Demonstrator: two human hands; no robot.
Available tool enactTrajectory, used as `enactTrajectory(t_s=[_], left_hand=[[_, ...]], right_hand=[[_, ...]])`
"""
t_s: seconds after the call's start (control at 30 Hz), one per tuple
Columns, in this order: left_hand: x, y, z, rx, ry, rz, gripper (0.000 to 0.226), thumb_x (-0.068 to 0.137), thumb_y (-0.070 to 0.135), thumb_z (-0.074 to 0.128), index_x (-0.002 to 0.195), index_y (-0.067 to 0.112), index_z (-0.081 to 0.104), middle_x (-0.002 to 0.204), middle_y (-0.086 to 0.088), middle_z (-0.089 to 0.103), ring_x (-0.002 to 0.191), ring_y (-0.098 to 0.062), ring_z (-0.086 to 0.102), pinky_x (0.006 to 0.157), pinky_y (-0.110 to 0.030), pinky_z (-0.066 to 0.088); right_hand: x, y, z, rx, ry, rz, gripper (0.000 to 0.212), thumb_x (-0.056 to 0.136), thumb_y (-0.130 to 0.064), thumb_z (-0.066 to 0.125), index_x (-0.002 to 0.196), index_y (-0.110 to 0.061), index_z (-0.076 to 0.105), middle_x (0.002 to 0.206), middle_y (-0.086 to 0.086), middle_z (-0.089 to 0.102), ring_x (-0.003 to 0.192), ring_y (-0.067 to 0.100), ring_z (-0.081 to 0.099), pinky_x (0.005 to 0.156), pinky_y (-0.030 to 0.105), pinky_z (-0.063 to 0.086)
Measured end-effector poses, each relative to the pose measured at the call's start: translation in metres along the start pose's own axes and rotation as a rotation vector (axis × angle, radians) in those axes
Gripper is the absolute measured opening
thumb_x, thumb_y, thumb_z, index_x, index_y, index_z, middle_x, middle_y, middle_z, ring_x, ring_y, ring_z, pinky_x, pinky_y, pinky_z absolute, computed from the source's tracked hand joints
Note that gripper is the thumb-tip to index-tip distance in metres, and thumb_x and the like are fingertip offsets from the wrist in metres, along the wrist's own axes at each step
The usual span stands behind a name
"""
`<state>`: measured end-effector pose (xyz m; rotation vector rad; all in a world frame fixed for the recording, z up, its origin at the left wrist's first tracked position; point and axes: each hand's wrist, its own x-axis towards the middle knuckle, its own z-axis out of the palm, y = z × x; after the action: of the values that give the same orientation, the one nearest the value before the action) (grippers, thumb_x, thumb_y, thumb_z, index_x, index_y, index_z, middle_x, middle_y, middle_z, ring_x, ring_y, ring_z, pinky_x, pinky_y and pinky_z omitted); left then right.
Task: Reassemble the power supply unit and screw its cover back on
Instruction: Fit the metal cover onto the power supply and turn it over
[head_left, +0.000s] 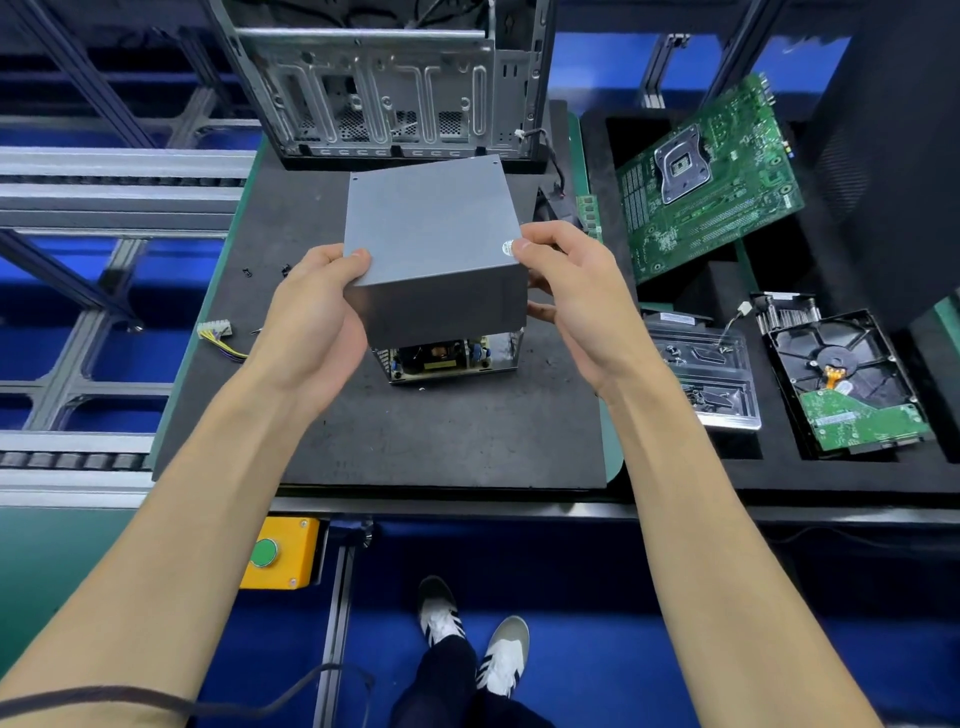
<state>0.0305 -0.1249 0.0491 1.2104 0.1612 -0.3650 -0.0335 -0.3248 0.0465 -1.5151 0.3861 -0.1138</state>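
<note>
A grey metal power supply cover (434, 244) is held above the black foam mat (441, 436), tilted with its top toward the camera. My left hand (311, 306) grips its near left corner, thumb on top. My right hand (566, 291) grips its right edge, thumb beside a round sticker. Just below the cover sits the power supply base (447, 358), with its circuit board and parts exposed. A few small black screws (265, 271) lie on the mat to the left. A cable with a white connector (215, 330) runs out at the mat's left edge.
An empty computer case (395, 83) stands at the back of the mat. To the right, a black foam tray holds a green motherboard (711, 182), a hard drive (847, 384) and a clear plastic piece (701, 374). A yellow button box (280, 553) hangs under the bench.
</note>
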Motion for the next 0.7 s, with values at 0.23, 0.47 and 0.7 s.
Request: enactTrajectory(t_s=[0.23,0.47,0.7], left_hand=[[0.002,-0.007,-0.010,0.063,0.020,-0.030,0.011,0.104,0.008,0.047,0.110,0.010,0.057,0.116,-0.009,0.075,0.105,-0.021,0.071,0.089,-0.034,0.054],[0.001,-0.004,-0.006,0.122,0.023,-0.011,0.015,0.105,0.009,0.047,0.116,0.007,0.057,0.120,-0.011,0.074,0.110,-0.023,0.070,0.095,-0.038,0.052],[0.003,0.003,-0.001,0.149,0.013,0.020,0.013,0.104,0.009,0.049,0.114,0.008,0.057,0.112,-0.008,0.077,0.101,-0.020,0.073,0.074,-0.031,0.058]], right_hand=[[0.003,0.003,0.003,-0.054,-0.012,-0.013,0.010,0.097,-0.030,0.065,0.106,-0.027,0.064,0.090,-0.007,0.063,0.087,0.015,0.055,0.087,0.035,0.049],[0.003,0.001,0.001,-0.049,-0.015,-0.002,0.008,0.099,-0.026,0.063,0.107,-0.026,0.063,0.092,-0.007,0.064,0.089,0.013,0.058,0.090,0.036,0.051],[0.003,0.001,-0.003,0.013,-0.027,0.041,0.009,0.100,-0.019,0.062,0.110,-0.017,0.063,0.096,0.003,0.060,0.086,0.014,0.056,0.081,0.030,0.049]])
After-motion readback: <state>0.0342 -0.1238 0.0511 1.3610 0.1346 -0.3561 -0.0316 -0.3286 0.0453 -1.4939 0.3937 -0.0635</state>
